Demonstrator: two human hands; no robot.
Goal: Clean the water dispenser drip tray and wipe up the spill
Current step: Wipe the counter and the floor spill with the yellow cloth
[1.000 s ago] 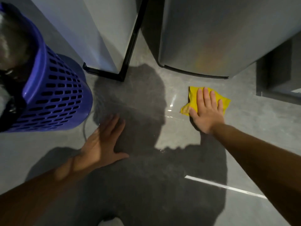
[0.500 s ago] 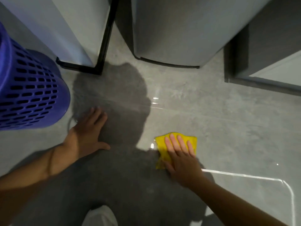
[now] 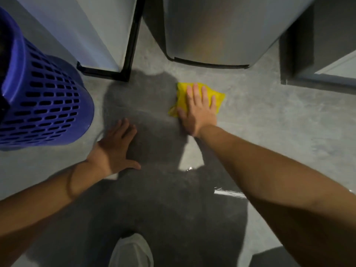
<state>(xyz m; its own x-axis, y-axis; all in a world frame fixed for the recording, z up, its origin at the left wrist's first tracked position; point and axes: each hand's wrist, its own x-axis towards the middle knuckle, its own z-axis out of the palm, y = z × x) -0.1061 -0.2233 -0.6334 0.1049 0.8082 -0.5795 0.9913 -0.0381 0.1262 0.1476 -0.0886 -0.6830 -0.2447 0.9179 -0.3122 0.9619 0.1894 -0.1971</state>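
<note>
Flat under right hand (image 3: 198, 112) fingers (image 3: 197, 95): yellow cloth (image 3: 218, 99).

The right hand (image 3: 198, 110) lies flat over the yellow cloth (image 3: 217, 98) and hides its middle; only the far corners and a fold at the left show. The blue basket (image 3: 44, 105) is cut off by the left edge, and its inside is too dark to tell. The grey appliance (image 3: 221, 31) and the white unit (image 3: 92, 29) beside it run off the top edge. The left forearm (image 3: 38, 205) and right forearm (image 3: 279, 189) leave by the lower corners. A pale shoe (image 3: 133, 251) is cropped by the bottom edge. Shadow covers much of the floor (image 3: 269, 122), so how far any wetness reaches cannot be told.
</note>
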